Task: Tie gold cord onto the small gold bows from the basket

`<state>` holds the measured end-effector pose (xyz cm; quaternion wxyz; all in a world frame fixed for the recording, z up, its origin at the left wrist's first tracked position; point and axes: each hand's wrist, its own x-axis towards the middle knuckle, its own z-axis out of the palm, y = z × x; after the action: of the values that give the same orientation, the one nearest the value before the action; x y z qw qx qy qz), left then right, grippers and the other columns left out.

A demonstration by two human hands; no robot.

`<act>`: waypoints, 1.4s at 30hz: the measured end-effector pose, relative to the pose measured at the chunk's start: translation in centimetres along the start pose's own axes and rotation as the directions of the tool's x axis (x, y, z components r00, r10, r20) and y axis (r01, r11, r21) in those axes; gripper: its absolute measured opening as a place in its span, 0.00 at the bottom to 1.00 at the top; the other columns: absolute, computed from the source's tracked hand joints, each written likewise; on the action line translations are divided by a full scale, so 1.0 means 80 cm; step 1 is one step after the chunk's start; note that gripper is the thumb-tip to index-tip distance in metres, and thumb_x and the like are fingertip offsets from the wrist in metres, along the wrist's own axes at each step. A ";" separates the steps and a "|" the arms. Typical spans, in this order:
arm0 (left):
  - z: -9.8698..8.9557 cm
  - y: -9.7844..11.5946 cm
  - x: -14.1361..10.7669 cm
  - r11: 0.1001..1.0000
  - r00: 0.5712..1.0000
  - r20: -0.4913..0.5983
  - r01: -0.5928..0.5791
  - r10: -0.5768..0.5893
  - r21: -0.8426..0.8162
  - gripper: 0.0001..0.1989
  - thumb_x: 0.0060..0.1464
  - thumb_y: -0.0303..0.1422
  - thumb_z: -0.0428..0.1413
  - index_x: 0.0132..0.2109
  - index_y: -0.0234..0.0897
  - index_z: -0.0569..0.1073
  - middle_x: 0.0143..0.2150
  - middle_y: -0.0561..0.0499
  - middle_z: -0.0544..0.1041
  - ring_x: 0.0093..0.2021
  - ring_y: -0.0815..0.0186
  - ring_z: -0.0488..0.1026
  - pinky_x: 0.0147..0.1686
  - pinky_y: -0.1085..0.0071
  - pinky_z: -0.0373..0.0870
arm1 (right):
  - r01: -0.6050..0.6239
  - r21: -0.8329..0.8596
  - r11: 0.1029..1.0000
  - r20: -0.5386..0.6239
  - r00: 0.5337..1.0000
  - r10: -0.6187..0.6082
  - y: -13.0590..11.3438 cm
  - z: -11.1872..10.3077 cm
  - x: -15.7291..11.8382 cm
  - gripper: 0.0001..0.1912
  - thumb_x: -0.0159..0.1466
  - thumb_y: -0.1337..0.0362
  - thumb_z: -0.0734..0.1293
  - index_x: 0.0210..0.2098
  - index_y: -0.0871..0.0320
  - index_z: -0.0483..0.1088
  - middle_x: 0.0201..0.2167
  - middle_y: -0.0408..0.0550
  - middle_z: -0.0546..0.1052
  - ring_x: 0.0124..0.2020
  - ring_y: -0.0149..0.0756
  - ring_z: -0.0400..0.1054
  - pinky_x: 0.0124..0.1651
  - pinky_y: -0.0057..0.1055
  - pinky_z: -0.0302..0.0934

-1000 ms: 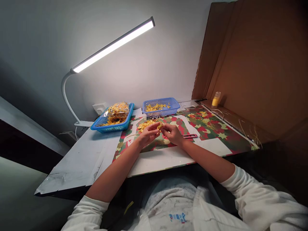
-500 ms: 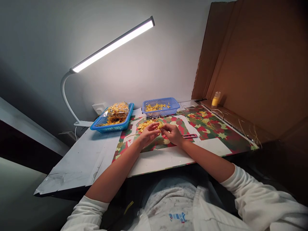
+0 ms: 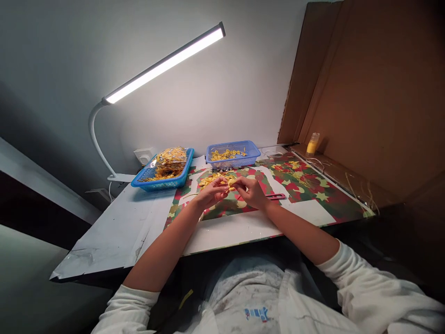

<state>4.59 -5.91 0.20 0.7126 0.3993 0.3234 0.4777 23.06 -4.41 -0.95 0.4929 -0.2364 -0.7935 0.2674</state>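
Between my two hands, above the middle of the patterned mat, is a small gold ribbon piece (image 3: 231, 183) that looks like a bow. My left hand (image 3: 211, 195) pinches it from the left with thumb and fingertips. From the other side, my right hand (image 3: 253, 192) grips it with fingers closed together. A loose pile of gold ribbon pieces (image 3: 207, 180) lies on the mat just behind my left hand. By my right wrist lies a pink-handled tool (image 3: 276, 196), partly covered by the hand.
A blue basket (image 3: 163, 185) with gold pieces and a plastic bag stands at back left. Behind the pile is a purple-blue basket (image 3: 233, 162) with gold bows. Gold threads (image 3: 301, 174) lie on the right. A lamp (image 3: 167, 62) overhangs; a yellow bottle (image 3: 312, 144) stands by the cardboard.
My fingers have shifted around the ribbon piece, which now looks more gathered into a bow shape. My left hand has dipped slightly and its fingers are drawn closer together.
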 end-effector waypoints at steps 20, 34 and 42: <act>0.008 -0.001 -0.001 0.985 0.993 -0.043 -0.112 0.108 -0.133 0.15 0.39 0.17 0.64 0.37 0.33 0.78 0.34 0.51 0.79 0.30 0.75 0.75 0.33 0.81 0.72 | -0.021 0.052 0.998 -0.023 0.999 0.023 -0.004 0.002 -0.003 0.06 0.64 0.62 0.60 0.33 0.56 0.65 0.19 0.39 0.64 0.20 0.29 0.55 0.26 0.28 0.51; 0.006 -0.003 -0.002 0.990 0.996 -0.008 -0.094 0.093 -0.104 0.15 0.39 0.19 0.65 0.38 0.35 0.79 0.34 0.51 0.79 0.30 0.75 0.74 0.33 0.81 0.71 | -0.009 0.046 0.999 -0.019 1.000 0.010 -0.005 0.003 -0.003 0.08 0.65 0.60 0.61 0.33 0.56 0.67 0.19 0.39 0.64 0.20 0.29 0.55 0.26 0.27 0.52; 0.004 -0.004 -0.001 0.992 0.996 0.003 -0.089 0.089 -0.091 0.16 0.38 0.19 0.65 0.39 0.35 0.79 0.35 0.51 0.79 0.31 0.75 0.74 0.33 0.81 0.70 | 0.005 0.021 1.000 -0.022 1.000 -0.004 -0.006 0.002 -0.004 0.07 0.65 0.62 0.60 0.33 0.56 0.68 0.19 0.39 0.63 0.21 0.28 0.55 0.27 0.27 0.52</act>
<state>4.96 -6.11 0.05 0.7091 0.3821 0.2806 0.5219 22.96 -4.98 -0.92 0.5049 -0.2322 -0.7856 0.2722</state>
